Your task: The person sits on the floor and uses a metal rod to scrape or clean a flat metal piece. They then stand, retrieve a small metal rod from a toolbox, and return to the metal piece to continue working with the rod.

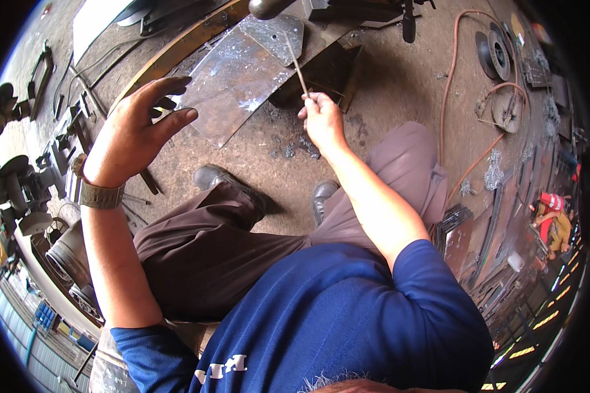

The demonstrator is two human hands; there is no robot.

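Note:
My right hand (pixel 324 122) grips a thin metal rod (pixel 297 71) by its near end. The rod slants away from me, and its far tip lies over a small grey metal plate (pixel 285 46) with a dark hole in it. Whether the tip touches the plate I cannot tell. That plate rests on a larger flat steel sheet (pixel 226 88) with scuffs and pale smears. My left hand (pixel 134 131) is raised at the left of the sheet, thumb and fingers apart and curved, with nothing between them. A watch is on the left wrist.
Beyond the sheet runs a long rusty steel beam (pixel 177 49). A dark rounded object (pixel 269 8) is at the top edge. On the right lie an orange hose (pixel 453 65), a spool (pixel 495 56) and metal bars (pixel 491 216). Clamps and tools crowd the left.

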